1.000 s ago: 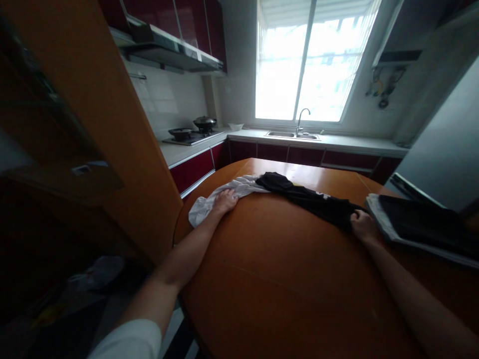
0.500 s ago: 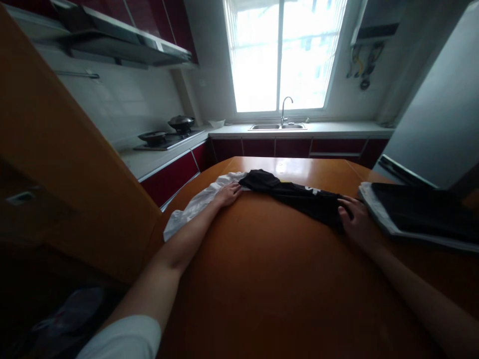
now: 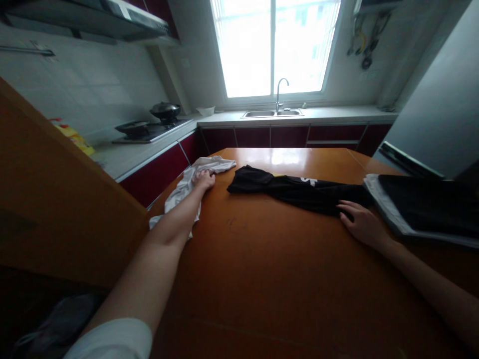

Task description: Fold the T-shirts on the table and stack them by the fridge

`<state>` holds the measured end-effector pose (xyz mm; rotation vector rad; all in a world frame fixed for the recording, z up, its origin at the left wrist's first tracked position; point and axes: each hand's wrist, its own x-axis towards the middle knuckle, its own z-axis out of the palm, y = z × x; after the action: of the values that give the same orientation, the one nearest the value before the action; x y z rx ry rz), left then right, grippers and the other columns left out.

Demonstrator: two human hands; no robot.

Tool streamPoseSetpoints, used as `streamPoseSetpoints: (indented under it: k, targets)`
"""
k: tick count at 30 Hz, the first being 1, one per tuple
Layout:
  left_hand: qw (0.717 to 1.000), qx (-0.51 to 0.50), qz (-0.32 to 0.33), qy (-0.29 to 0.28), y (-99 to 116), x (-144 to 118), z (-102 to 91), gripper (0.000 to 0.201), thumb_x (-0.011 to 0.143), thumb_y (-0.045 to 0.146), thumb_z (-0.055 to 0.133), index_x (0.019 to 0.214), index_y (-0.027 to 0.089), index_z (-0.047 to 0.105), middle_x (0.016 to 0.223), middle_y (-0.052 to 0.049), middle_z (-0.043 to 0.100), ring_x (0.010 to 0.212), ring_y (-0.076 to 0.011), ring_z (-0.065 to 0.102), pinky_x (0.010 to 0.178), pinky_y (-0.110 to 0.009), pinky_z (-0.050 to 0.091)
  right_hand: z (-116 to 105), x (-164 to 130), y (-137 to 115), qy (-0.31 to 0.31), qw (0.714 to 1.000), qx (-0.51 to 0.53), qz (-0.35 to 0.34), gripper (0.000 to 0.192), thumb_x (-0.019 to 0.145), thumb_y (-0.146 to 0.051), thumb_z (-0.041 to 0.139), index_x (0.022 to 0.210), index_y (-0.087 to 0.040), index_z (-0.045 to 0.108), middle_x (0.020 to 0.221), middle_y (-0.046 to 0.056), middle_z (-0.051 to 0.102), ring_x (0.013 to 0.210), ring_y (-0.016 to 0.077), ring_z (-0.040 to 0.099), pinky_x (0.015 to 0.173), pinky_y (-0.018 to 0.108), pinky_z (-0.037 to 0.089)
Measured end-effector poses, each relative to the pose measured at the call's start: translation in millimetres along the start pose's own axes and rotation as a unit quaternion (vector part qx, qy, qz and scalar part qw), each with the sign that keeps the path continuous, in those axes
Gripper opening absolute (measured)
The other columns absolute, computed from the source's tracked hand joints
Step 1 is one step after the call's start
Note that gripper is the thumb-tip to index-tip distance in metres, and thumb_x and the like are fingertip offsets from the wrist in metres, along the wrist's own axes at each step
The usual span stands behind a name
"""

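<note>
A white garment lies crumpled at the left edge of the round orange table, partly hanging over it. My left hand is closed on its cloth. A black garment with pale lettering stretches across the table's far middle, apart from the white one. My right hand rests flat on the black garment's right end, fingers spread.
A stack of folded dark and white clothes sits at the table's right. An orange door panel stands close on the left. Behind are a counter with a stove and pots, a sink under a window, and a grey fridge.
My left hand has drawn the white garment leftward, away from the black one, leaving a gap. My right hand opened from a fist to a flat palm. The view shifted right.
</note>
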<state>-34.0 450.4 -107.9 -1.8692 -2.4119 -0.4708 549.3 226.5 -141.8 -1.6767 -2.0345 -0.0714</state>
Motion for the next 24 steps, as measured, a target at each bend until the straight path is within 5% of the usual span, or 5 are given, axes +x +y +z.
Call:
streamPoseSetpoints:
  k: [6,9,15,19,24]
  targets:
    - [0.985,-0.075,0.147,0.047,23.2,-8.6,-6.1,0.041,0.091,0.019,0.045,0.126,0.010,0.065,0.139,-0.019,0.058,0.134,-0.0353,0.047,0.118,-0.053,0.030,-3.2,7.8,5.8,0.070,0.995,-0.076,-0.006,0.038,0.089,-0.031,0.049,0.116,-0.017,0.071,0.130,0.015,0.063,0.122,0.0330,0.056,0.106,0.048,0.045]
    - [0.970,-0.106,0.217,0.010,46.3,-10.6,-8.4,0.041,0.093,0.018,0.043,0.124,0.015,0.069,0.133,-0.009,0.065,0.127,-0.0255,0.056,0.116,-0.038,0.038,2.9,11.1,3.4,0.034,0.994,-0.106,0.011,0.036,0.090,-0.032,0.049,0.114,-0.017,0.072,0.128,0.016,0.064,0.118,0.0334,0.057,0.102,0.048,0.047]
    - [0.887,-0.157,0.420,-0.109,87.9,-36.0,-9.1,0.056,0.097,0.043,0.053,0.148,0.023,0.052,0.150,-0.005,0.054,0.137,-0.0242,0.050,0.117,-0.034,0.036,19.0,44.8,24.0,0.003,0.996,-0.086,0.017,0.040,0.093,-0.031,0.047,0.119,-0.012,0.070,0.132,0.017,0.065,0.122,0.0309,0.058,0.105,0.042,0.045]
    - [0.920,-0.075,0.369,-0.106,102.2,-72.8,-11.8,0.055,0.094,0.044,0.060,0.144,0.022,0.056,0.141,-0.009,0.060,0.130,-0.0274,0.055,0.114,-0.036,0.039,27.1,86.6,26.0,0.004,0.991,-0.124,0.046,0.037,0.093,-0.026,0.045,0.118,-0.013,0.070,0.134,0.019,0.062,0.121,0.0326,0.056,0.103,0.046,0.043]
    - [0.964,0.008,0.257,-0.067,116.8,-129.0,-30.9,0.043,0.090,0.047,0.065,0.124,0.020,0.070,0.116,-0.016,0.070,0.114,-0.0345,0.064,0.103,-0.043,0.045,34.9,109.9,-10.0,0.128,0.977,-0.141,0.092,0.038,0.096,-0.023,0.038,0.116,-0.015,0.069,0.132,0.019,0.058,0.118,0.0342,0.049,0.099,0.050,0.038]
